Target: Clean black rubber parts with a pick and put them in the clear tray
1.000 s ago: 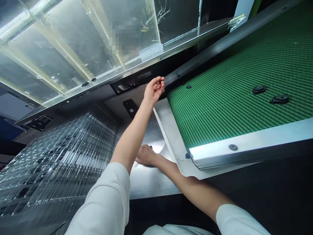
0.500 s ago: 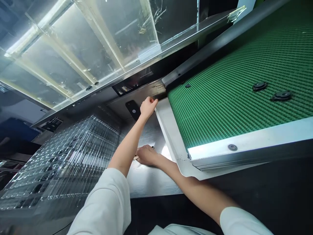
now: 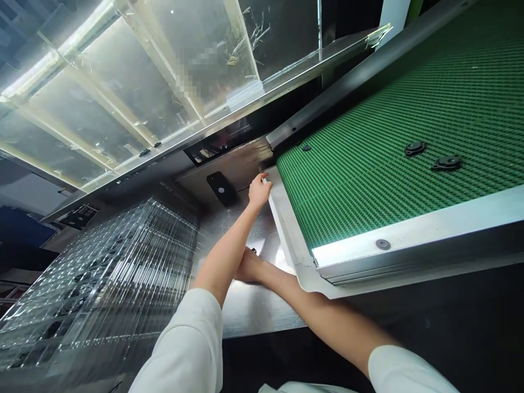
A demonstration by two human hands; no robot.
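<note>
My left hand point(image 3: 259, 191) reaches forward with its fingers curled shut against the near corner of the steel plate point(image 3: 287, 232) that frames the green conveyor belt point(image 3: 368, 164). What the fingers hold, if anything, I cannot make out. My right hand point(image 3: 248, 267) rests low on the steel table point(image 3: 256, 308), crossed under my left forearm, which hides its fingers. A small dark tip point(image 3: 254, 250) shows just above that hand. Two black round parts point(image 3: 414, 148) point(image 3: 447, 162) lie on the belt to the right, and a smaller one point(image 3: 305, 147) lies near its far corner.
A stack of clear plastic trays point(image 3: 114, 273) with dark parts fills the left. A clear acrylic guard point(image 3: 143, 82) slopes overhead. A black pad with a white dot point(image 3: 221, 189) sits on the back panel. The conveyor's metal front rail point(image 3: 409, 234) juts toward me.
My left hand came down from the dark rail at the belt's far corner, closed into a fist, and now sits at the steel plate's corner. My right hand stayed on the table.
</note>
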